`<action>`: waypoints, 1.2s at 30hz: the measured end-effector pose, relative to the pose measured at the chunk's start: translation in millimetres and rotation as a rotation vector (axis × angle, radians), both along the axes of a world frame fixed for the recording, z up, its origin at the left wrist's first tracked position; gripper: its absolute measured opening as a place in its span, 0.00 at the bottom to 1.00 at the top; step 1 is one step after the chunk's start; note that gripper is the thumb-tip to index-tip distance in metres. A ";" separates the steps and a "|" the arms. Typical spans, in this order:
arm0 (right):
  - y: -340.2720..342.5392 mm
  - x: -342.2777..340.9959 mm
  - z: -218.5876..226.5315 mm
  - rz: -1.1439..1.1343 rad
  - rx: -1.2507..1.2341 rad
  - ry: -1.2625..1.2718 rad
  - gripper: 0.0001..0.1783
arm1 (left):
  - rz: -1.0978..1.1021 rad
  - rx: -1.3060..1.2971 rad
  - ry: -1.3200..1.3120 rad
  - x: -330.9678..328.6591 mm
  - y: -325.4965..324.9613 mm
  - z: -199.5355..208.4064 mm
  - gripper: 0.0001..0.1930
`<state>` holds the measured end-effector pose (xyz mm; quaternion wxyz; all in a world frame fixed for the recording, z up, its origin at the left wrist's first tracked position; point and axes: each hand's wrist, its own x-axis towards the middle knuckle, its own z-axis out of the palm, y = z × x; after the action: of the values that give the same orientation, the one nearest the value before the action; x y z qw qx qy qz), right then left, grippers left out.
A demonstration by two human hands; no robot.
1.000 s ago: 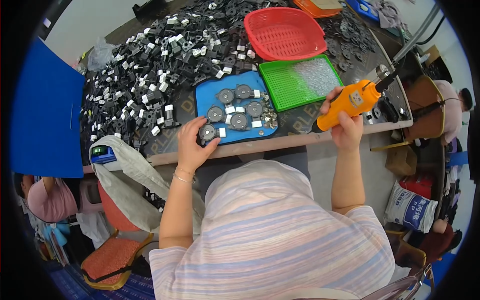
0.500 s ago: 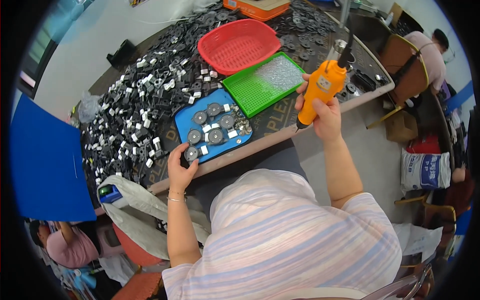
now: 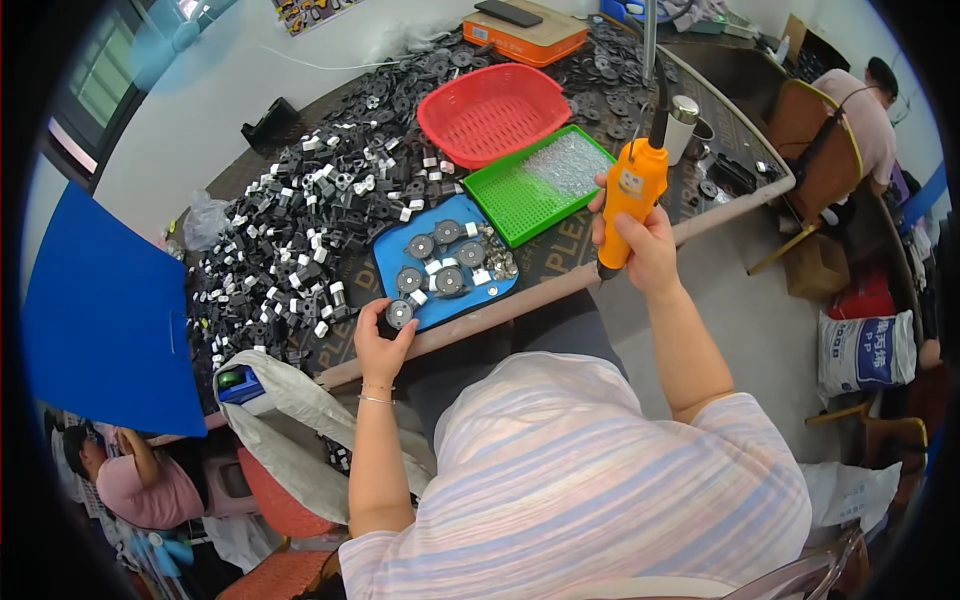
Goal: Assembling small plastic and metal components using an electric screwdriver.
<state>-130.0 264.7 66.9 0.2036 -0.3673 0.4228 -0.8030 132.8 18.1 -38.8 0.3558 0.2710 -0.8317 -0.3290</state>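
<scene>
Our left hand [image 3: 381, 338] pinches 1 round black wheel [image 3: 400, 314] at the near corner of the blue tray [image 3: 440, 310]. Our right hand [image 3: 646, 245] wraps around an orange tool [image 3: 641, 175], pointing down.

1 head fisheye, seemingly facing down.

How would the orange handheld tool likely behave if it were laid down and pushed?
The orange tool would probably roll a little, given its rounded body. It looks hard-cased, so likely stiff rather than floppy, and perhaps heavier at its wider upper end than at the narrow black tip. The black cord at its top might tug or limit it.
</scene>
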 end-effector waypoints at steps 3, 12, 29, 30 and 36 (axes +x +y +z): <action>1.9 -0.2 -2.8 0.004 0.014 -0.018 0.26 | 0.006 -0.023 0.020 -1.1 1.6 2.0 0.22; -5.4 -17.4 -5.2 -0.007 0.000 0.015 0.24 | 0.054 -0.005 0.090 -5.0 1.7 -5.6 0.21; -68.2 -63.2 -18.4 -0.226 -0.255 0.109 0.22 | 0.072 -0.098 0.000 -13.1 5.2 4.1 0.18; -70.9 -65.6 -22.2 -0.234 -0.243 0.139 0.22 | 0.073 -0.086 -0.004 -12.5 5.5 2.9 0.19; -76.8 -72.4 -28.0 -0.235 -0.207 0.143 0.23 | 0.082 -0.115 -0.034 -10.5 6.3 3.1 0.19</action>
<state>-202.3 187.9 38.9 0.0388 -0.3907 0.3912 -0.8324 122.3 24.4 -35.7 0.3699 0.2893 -0.8434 -0.2611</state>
